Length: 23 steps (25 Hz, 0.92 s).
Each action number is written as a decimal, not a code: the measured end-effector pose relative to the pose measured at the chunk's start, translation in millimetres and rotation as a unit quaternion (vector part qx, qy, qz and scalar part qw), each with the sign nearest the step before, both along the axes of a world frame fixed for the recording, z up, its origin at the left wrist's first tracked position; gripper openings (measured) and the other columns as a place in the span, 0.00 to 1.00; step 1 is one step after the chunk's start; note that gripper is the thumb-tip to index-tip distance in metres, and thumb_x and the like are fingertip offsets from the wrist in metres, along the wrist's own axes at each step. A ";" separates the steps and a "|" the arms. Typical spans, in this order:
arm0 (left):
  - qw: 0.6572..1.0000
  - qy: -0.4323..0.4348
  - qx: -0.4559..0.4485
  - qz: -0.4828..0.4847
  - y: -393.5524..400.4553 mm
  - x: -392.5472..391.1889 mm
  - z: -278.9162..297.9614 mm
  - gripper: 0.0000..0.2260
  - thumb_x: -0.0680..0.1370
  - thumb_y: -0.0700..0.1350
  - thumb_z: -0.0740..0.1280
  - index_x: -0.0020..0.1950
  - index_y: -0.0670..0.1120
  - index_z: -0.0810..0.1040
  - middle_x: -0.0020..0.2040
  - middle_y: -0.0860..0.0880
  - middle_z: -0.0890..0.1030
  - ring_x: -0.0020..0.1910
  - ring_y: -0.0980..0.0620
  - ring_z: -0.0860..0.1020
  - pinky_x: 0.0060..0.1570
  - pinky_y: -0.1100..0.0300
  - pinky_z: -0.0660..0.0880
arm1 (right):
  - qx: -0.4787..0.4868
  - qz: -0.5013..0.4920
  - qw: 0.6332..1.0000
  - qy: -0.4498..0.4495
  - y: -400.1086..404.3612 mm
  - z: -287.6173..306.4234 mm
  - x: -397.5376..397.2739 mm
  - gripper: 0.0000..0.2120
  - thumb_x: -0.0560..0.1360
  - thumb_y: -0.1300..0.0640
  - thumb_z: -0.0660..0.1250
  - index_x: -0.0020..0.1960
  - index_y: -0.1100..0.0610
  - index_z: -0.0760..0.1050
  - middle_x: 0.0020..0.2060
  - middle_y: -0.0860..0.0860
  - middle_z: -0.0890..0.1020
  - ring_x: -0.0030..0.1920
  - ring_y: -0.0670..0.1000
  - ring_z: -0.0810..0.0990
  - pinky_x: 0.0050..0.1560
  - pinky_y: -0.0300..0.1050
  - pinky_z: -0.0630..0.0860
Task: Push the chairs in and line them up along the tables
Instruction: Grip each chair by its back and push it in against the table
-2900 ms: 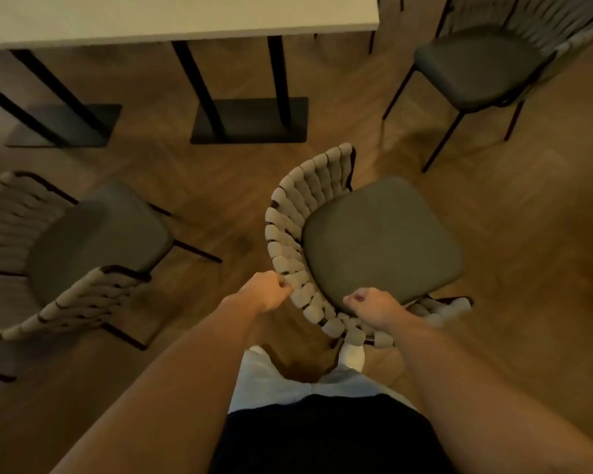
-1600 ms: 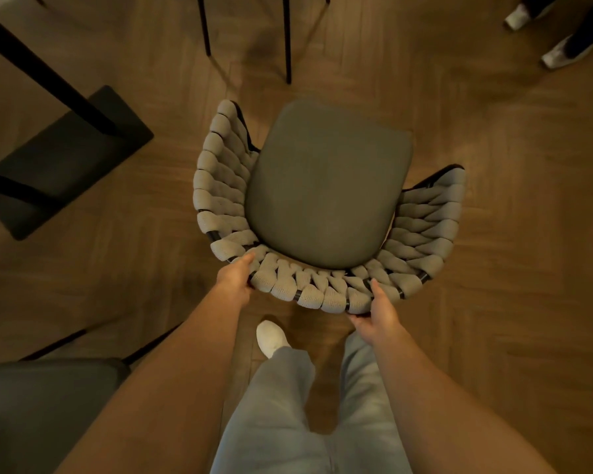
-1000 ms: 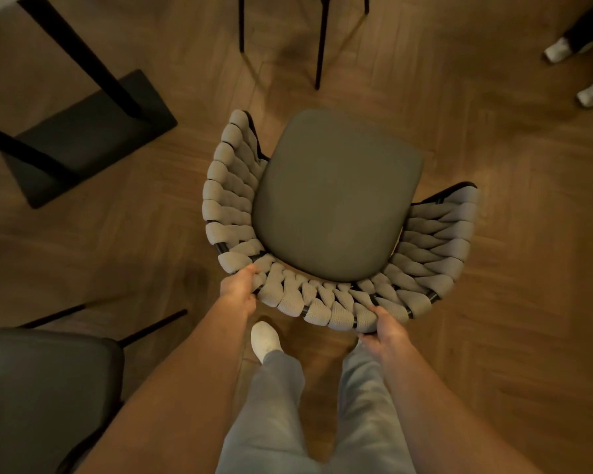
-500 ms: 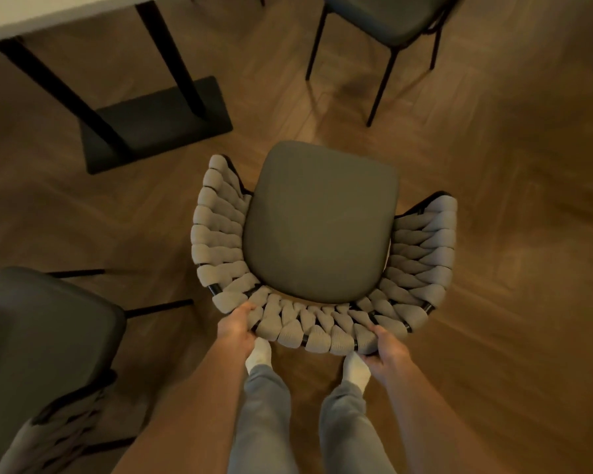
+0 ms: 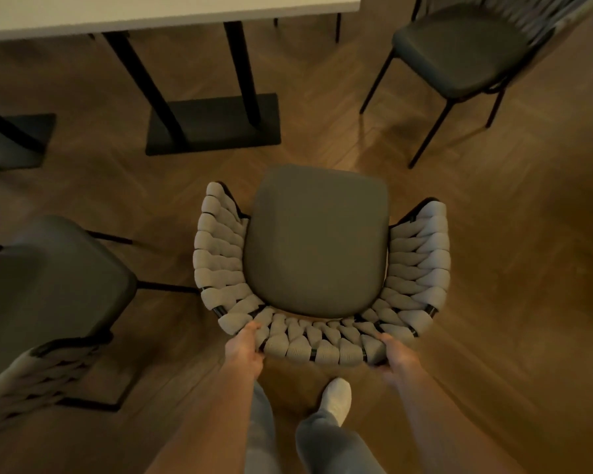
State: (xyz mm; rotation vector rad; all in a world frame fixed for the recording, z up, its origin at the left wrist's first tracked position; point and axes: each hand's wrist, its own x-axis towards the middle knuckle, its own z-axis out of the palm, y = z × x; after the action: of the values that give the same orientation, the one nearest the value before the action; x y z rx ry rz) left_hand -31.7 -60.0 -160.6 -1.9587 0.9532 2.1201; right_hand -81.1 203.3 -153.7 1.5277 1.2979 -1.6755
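Herringbone wood floor (image 5: 493, 302) runs under a pale table (image 5: 151, 10) at the top of view, carried on dark posts set in a flat black base (image 5: 216, 123).

Held chair (image 5: 317, 241): it stands on the floor just below the table base, apart from it, its seat front facing the table edge and not yet under the top. Both hands are on the curved back rail, which is the natural place to steer from behind. The left hand (image 5: 245, 350) grips the rail at its left end, fingers curled round the woven band. The right hand (image 5: 396, 357) grips the right end in the same way, fingers wrapped under the rail. With the hands set wide apart on the rail, the chair's heading can be corrected as it is driven forward. One sock-clad foot (image 5: 336, 396) is stepped in close behind.

Condition of the chair: dark grey padded seat, rounded corners, no visible marks. A wraparound back and arms of thick pale woven bands sit on a thin black frame. Legs are hidden beneath the seat.

Other chairs: a second chair (image 5: 48, 285) stands at left, angled off the table line; a third chair (image 5: 459, 49) stands at upper right, well clear of the table. Judgement: alignment is incomplete.
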 end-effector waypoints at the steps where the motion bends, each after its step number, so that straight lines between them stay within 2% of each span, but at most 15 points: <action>1: 1.000 0.000 -0.003 0.010 5.3 2.5 1.5 0.22 0.81 0.36 0.68 0.74 0.41 0.71 0.66 0.36 0.78 0.65 0.36 0.78 0.66 0.36 0.74 | -0.001 0.013 1.000 0.005 2.9 2.8 -3.9 0.19 0.82 0.59 0.65 0.71 0.63 0.70 0.49 0.59 0.78 0.51 0.59 0.79 0.61 0.57 0.76; 3: 1.000 -0.005 0.002 0.025 13.0 7.3 1.8 0.21 0.81 0.36 0.68 0.74 0.40 0.72 0.66 0.36 0.79 0.65 0.37 0.79 0.66 0.38 0.75 | 0.006 0.027 0.999 0.016 7.5 7.3 -11.1 0.21 0.82 0.60 0.66 0.72 0.63 0.69 0.59 0.62 0.79 0.60 0.62 0.78 0.63 0.59 0.76; 5: 0.999 -0.015 0.007 0.046 18.6 13.5 0.9 0.21 0.80 0.36 0.69 0.73 0.40 0.72 0.66 0.36 0.79 0.64 0.37 0.79 0.66 0.39 0.75 | 0.014 0.046 0.999 0.023 8.4 13.6 -17.2 0.21 0.81 0.62 0.67 0.72 0.63 0.69 0.65 0.63 0.77 0.63 0.63 0.77 0.64 0.61 0.75; 9: 0.997 -0.024 0.016 0.072 22.4 21.8 6.3 0.21 0.80 0.36 0.70 0.73 0.39 0.73 0.65 0.35 0.79 0.64 0.37 0.79 0.65 0.41 0.76 | -0.005 0.084 0.996 0.018 6.8 13.1 -27.3 0.22 0.80 0.62 0.68 0.73 0.61 0.69 0.62 0.60 0.78 0.55 0.59 0.79 0.59 0.59 0.77; 13: 0.997 -0.021 0.002 0.070 20.8 22.5 15.0 0.22 0.82 0.37 0.68 0.75 0.40 0.70 0.68 0.36 0.77 0.67 0.36 0.77 0.66 0.41 0.75 | -0.025 0.103 0.994 0.015 4.6 10.7 -32.6 0.25 0.79 0.60 0.70 0.74 0.60 0.68 0.66 0.61 0.78 0.62 0.61 0.79 0.62 0.61 0.78; 16: 0.999 -0.009 -0.012 0.028 20.7 33.1 18.8 0.20 0.81 0.39 0.70 0.73 0.40 0.72 0.66 0.38 0.79 0.64 0.39 0.79 0.67 0.42 0.76 | -0.010 0.133 0.991 0.020 6.9 16.2 -32.8 0.26 0.79 0.59 0.70 0.75 0.61 0.68 0.68 0.60 0.76 0.66 0.61 0.77 0.67 0.60 0.75; 17: 1.000 -0.021 -0.020 -0.011 21.6 39.1 25.3 0.18 0.81 0.41 0.71 0.70 0.40 0.75 0.63 0.39 0.81 0.60 0.41 0.81 0.65 0.43 0.77 | 0.013 0.150 0.988 0.019 8.7 20.6 -31.1 0.26 0.79 0.58 0.71 0.74 0.62 0.68 0.68 0.60 0.76 0.64 0.60 0.77 0.66 0.60 0.75; 18: 0.993 -0.051 -0.054 -0.091 22.4 46.6 33.6 0.15 0.80 0.44 0.71 0.65 0.40 0.77 0.59 0.40 0.83 0.57 0.42 0.82 0.63 0.45 0.79 | 0.041 0.190 0.981 0.023 10.6 25.5 -28.4 0.26 0.78 0.57 0.71 0.72 0.63 0.69 0.66 0.61 0.77 0.60 0.59 0.78 0.63 0.58 0.77; 19: 0.970 -0.087 -0.113 -0.199 22.3 56.3 40.9 0.14 0.80 0.47 0.71 0.63 0.41 0.79 0.56 0.41 0.84 0.54 0.44 0.83 0.61 0.45 0.80 | 0.097 0.254 0.962 0.021 8.3 34.1 -21.3 0.24 0.78 0.55 0.72 0.69 0.65 0.71 0.61 0.61 0.78 0.53 0.58 0.78 0.55 0.55 0.79; 20: 0.926 -0.111 -0.188 -0.309 22.3 66.7 48.3 0.14 0.80 0.50 0.70 0.62 0.43 0.79 0.55 0.43 0.83 0.53 0.45 0.82 0.60 0.45 0.80 | 0.160 0.325 0.932 0.026 3.2 44.3 -11.9 0.24 0.77 0.53 0.72 0.66 0.66 0.72 0.57 0.60 0.79 0.48 0.57 0.78 0.46 0.52 0.79; 21: 0.874 -0.108 -0.269 -0.391 23.6 75.4 53.1 0.16 0.81 0.51 0.69 0.65 0.45 0.77 0.57 0.44 0.81 0.55 0.46 0.81 0.59 0.46 0.80 | 0.212 0.376 0.901 0.052 -1.5 50.9 0.4 0.28 0.76 0.52 0.73 0.69 0.66 0.69 0.57 0.60 0.79 0.49 0.57 0.79 0.45 0.51 0.78; 22: 0.825 -0.089 -0.331 -0.449 26.1 81.0 60.8 0.20 0.81 0.52 0.69 0.69 0.46 0.74 0.62 0.44 0.78 0.59 0.47 0.80 0.61 0.48 0.80 | 0.235 0.420 0.872 0.089 -6.0 53.0 14.7 0.34 0.76 0.52 0.73 0.75 0.64 0.64 0.64 0.61 0.77 0.57 0.58 0.79 0.51 0.53 0.79; 23: 0.765 -0.077 -0.391 -0.505 27.0 84.1 64.2 0.25 0.81 0.53 0.69 0.75 0.47 0.69 0.68 0.45 0.73 0.65 0.47 0.76 0.64 0.50 0.78 | 0.252 0.475 0.833 0.129 -11.3 55.6 30.1 0.39 0.76 0.52 0.73 0.79 0.61 0.57 0.73 0.61 0.69 0.67 0.57 0.74 0.61 0.55 0.78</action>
State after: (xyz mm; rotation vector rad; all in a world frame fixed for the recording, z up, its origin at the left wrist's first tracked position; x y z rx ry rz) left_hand 52.4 -33.0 -96.5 -1.1644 2.3767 0.9559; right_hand -51.0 192.0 -98.1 0.6044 2.2669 -0.9077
